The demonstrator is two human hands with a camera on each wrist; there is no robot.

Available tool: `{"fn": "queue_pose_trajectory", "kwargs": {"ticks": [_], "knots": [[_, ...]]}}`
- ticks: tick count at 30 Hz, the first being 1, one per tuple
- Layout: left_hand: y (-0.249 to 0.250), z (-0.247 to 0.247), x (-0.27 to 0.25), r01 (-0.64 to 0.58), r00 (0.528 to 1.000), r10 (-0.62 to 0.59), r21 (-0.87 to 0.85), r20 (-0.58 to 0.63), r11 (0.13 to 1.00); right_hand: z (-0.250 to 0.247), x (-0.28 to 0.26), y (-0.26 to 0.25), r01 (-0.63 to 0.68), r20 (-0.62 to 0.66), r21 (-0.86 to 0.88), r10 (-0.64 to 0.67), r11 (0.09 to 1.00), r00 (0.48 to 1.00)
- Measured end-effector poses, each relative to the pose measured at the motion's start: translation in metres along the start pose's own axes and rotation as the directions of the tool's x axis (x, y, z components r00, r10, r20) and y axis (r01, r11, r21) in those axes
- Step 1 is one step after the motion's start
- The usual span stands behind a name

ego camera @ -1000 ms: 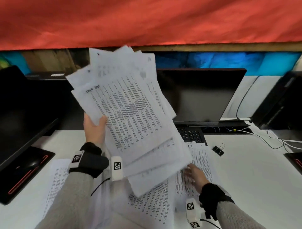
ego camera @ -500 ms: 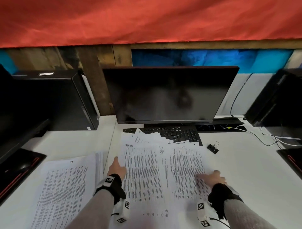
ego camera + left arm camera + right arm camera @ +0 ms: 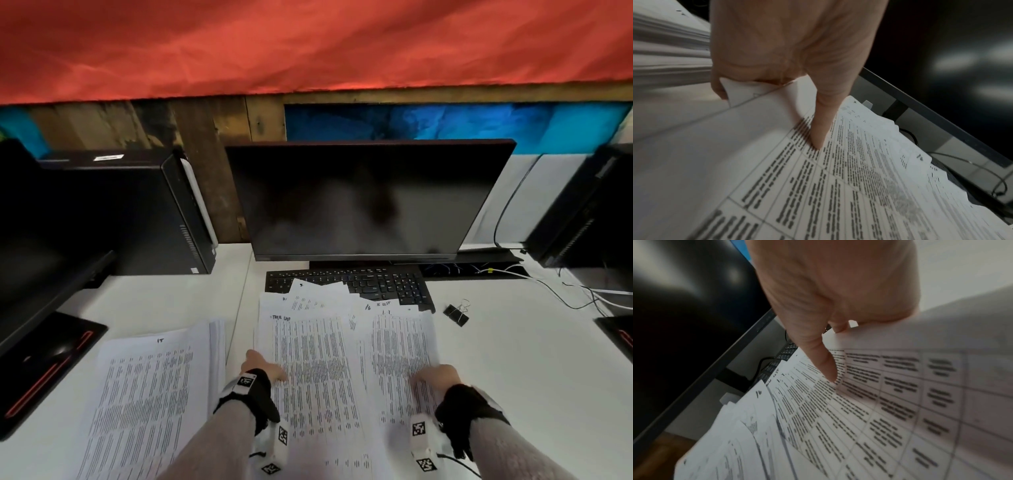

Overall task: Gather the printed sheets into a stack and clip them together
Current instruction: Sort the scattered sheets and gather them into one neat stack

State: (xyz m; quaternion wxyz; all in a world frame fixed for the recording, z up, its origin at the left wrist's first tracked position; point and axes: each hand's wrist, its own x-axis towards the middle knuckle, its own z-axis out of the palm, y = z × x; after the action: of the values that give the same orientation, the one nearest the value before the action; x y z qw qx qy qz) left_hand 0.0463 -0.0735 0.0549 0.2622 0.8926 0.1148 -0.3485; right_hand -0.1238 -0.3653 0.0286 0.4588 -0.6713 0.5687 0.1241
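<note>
Head view: left hand [image 3: 262, 368] and right hand [image 3: 435, 375] pinch opposite side edges of the fanned printed sheets [image 3: 342, 359], fingers apparently tucked beneath; binder clip [image 3: 456, 314] nearer right, toward the desk's far edge.

Your left hand [image 3: 259, 368] grips the edge it rests on — thumb laid flat on top, fingers curled under. Your right hand [image 3: 436, 376] mirrors it, thumb on top. Both forearms reach forward, wrists low — each wearing a black strap.

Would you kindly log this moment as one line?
left hand: grips loose sheets | right hand: grips sheets | binder clip: untouched on desk | stack: not squared
</note>
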Motion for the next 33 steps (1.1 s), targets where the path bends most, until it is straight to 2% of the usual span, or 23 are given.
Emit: {"fn": "queue_pose_trajectory", "kwargs": {"ticks": [5,8,10,12,15,19,23,27,29,31,33], "knots": [[-0.003,-0.007,0.007,-0.013,0.991,0.03,-0.124,0.131,0.992,-0.007,-0.009,-0.005,0.018,-0.015,0.02,-0.018,1.0,1.0],[-0.006,-0.006,0.006,-0.126,0.978,0.145,-0.132,0.148,0.983,-0.005,-0.016,-0.005,0.08,0.004,0.021,-0.08,0.997,0.997],[-0.009,-0.008,0.006,-0.215,0.964,0.235,-0.154,0.123,0.964,0.0,-0.016,-0.002,0.115,-0.008,0.03,-0.114,0.993,0.993],[-0.012,-0.014,0.001,-0.281,0.955,0.294,-0.185,0.049,0.942,0.003,-0.019,0.001,0.154,-0.042,0.019,-0.153,0.988,0.987],[-0.017,-0.025,-0.005,-0.359,0.933,0.345,-0.27,-0.1,0.893,-0.001,-0.022,0.003,0.182,-0.169,0.049,-0.171,0.982,0.971],[-0.025,-0.043,-0.006,-0.415,0.909,0.37,-0.361,-0.19,0.835,-0.009,-0.024,0.013,0.13,-0.299,0.173,-0.074,0.976,0.951],[-0.033,-0.06,-0.009,-0.474,0.88,0.431,-0.423,-0.199,0.772,-0.01,-0.021,0.031,0.068,-0.313,0.333,0.042,0.941,0.949],[-0.047,-0.068,0.0,-0.389,0.915,0.377,-0.558,-0.143,0.733,-0.002,-0.024,0.038,0.059,-0.296,0.419,0.075,0.906,0.952],[-0.052,-0.069,0.004,-0.345,0.922,0.372,-0.673,-0.11,0.655,0.001,-0.029,0.034,0.088,-0.281,0.411,0.034,0.908,0.959],[-0.048,-0.064,0.001,-0.307,0.913,0.403,-0.755,-0.063,0.579,0.006,-0.033,0.029,0.112,-0.2,0.437,-0.025,0.892,0.979],[-0.04,-0.053,0.002,-0.282,0.906,0.422,-0.777,-0.024,0.562,0.012,-0.04,0.023,0.094,-0.057,0.504,-0.076,0.858,0.995]]}}
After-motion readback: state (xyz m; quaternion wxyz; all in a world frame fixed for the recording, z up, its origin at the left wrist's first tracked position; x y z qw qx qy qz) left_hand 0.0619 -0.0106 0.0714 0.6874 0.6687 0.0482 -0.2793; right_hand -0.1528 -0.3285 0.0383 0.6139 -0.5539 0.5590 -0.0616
